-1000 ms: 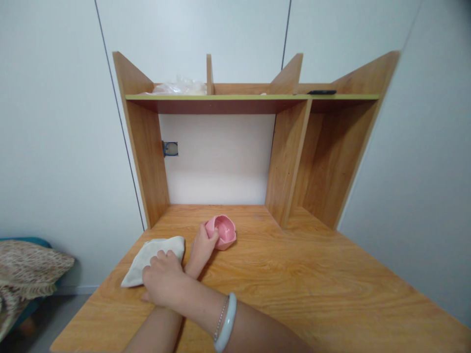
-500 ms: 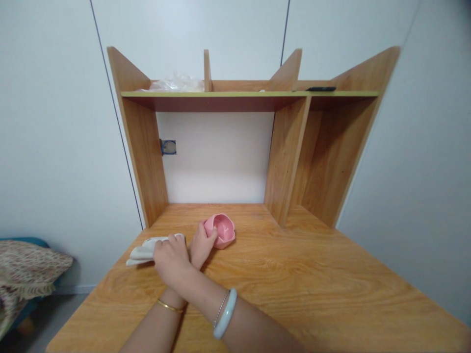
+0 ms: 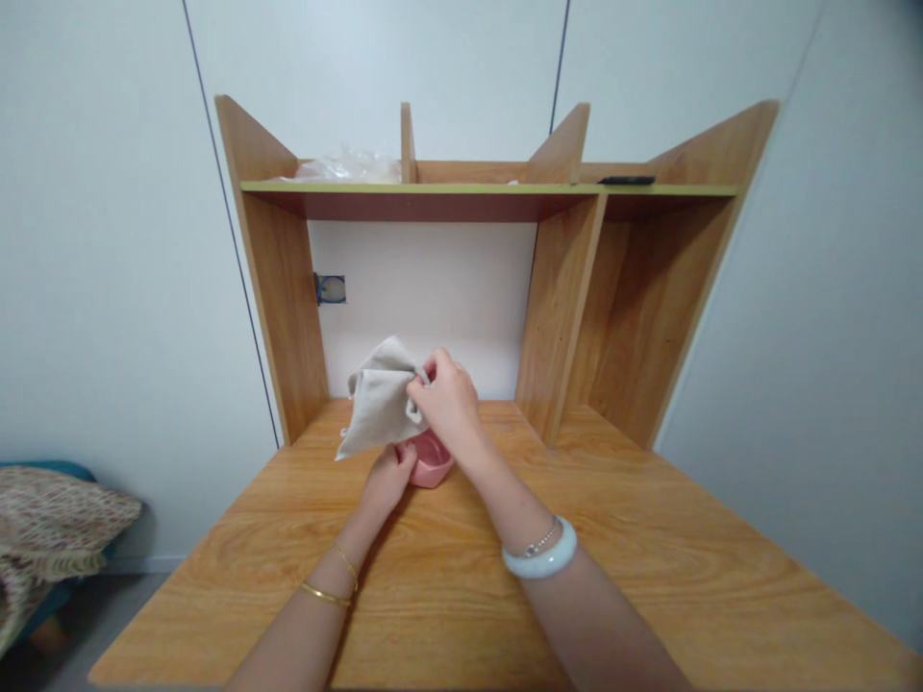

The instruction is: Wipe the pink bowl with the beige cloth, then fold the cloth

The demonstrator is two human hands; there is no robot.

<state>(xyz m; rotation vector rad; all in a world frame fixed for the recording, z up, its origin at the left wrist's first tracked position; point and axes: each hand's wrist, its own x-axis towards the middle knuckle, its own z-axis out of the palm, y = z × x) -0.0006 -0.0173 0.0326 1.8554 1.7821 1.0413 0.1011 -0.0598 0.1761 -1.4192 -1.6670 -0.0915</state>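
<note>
The small pink ceramic bowl (image 3: pixel 435 465) sits on the wooden tabletop (image 3: pixel 649 557), its inside hidden, the left hand (image 3: pixel 389 478) closed on its rim. The right hand (image 3: pixel 448 399) pinches a beige cloth (image 3: pixel 376 404) just above it. Crumpled clear plastic (image 3: pixel 346 168) lies in the wooden shelf (image 3: pixel 505 188)'s top-left compartment

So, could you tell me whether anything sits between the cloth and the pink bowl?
Nothing visible does: the cloth, pinched in the right hand, hangs over the pink bowl, which the left hand steadies.

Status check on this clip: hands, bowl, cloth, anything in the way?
Left hand grips pink bowl on desk. Right hand pinches beige cloth, held above the bowl. Nothing seen between them.
</note>
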